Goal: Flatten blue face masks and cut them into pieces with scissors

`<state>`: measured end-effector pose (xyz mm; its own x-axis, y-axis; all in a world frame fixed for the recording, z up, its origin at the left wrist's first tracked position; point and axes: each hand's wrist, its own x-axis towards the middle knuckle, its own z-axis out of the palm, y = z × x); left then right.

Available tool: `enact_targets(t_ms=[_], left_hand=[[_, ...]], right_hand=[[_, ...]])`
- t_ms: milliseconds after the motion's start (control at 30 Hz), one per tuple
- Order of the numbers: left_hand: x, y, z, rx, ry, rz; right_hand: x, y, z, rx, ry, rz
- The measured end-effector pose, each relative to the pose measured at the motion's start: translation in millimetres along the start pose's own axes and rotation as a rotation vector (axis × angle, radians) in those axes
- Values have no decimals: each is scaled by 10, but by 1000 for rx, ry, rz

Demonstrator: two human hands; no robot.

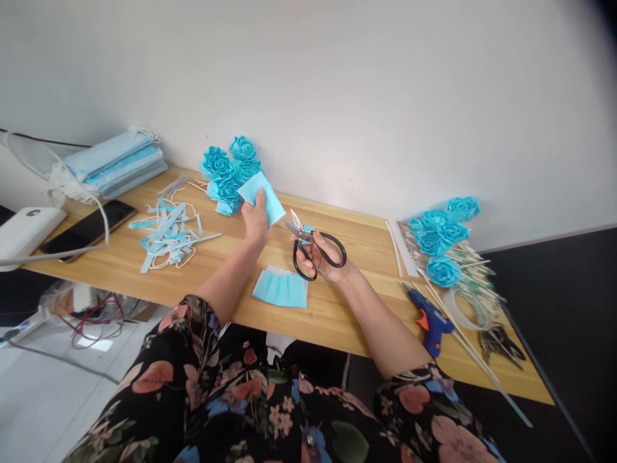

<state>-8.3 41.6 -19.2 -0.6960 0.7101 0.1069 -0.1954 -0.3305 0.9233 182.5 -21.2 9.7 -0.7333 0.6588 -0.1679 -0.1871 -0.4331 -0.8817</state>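
Note:
In my left hand point(255, 220) is a folded piece of light-blue mask fabric point(272, 204), pinched under the thumb and tilted. My right hand point(315, 257) grips black-handled scissors point(332, 262) by the loops. Their blades are parted and point up and left, a little right of the fabric's lower corner and apart from it. A small light-blue scrap point(308, 229) shows behind the blades. Below the hands, another pleated piece of blue mask fabric point(280, 288) lies flat on the table over a whitish layer.
Cut strips and ear loops point(168, 233) lie left. Behind them are stacked masks point(116, 161), a phone point(89, 229) and a white power bank point(29, 231). Blue fabric roses point(222, 167) stand at the wall; more roses point(443, 270), a glue gun point(429, 321) and pliers point(501, 344) lie right.

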Motion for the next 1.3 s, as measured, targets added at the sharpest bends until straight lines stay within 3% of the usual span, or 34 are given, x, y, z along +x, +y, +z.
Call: enact_targets(t_ms=[500, 1300], left_hand=[[-217, -10, 73, 39, -91, 8], [-201, -42, 87, -27, -107, 23]], right_hand=[[37, 78, 131, 33, 79, -80], [82, 152, 206, 72, 191, -160]])
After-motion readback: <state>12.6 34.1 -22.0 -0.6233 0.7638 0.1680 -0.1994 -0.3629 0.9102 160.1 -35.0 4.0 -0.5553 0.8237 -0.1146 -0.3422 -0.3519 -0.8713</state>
